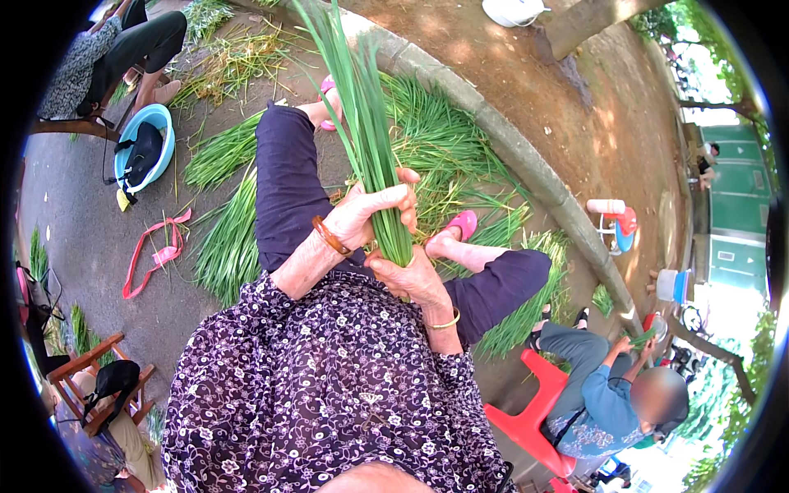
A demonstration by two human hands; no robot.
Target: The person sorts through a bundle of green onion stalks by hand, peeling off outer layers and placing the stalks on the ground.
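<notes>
I hold a thick bundle of long, flat green leaves (380, 156) upright over my lap, its tips fanning out away from me. My left hand (362, 218), with a brown bangle at the wrist, wraps round the middle of the bundle, thumb across the front. Lower down, my right hand (415, 279), with a thin pale bangle, closes round its bottom end, and the cut ends are mostly hidden by the fingers. More loose leaves (436, 123) lie in a heap beyond my feet, and another pile (228, 246) lies beside my left leg.
A stone curb (526, 164) curves past on the right. At left are a light-blue basin (168, 152) with a black bag and a red strap (136, 263). A person in blue (612, 411) sits on a red chair (526, 419) at right; other people sit at left.
</notes>
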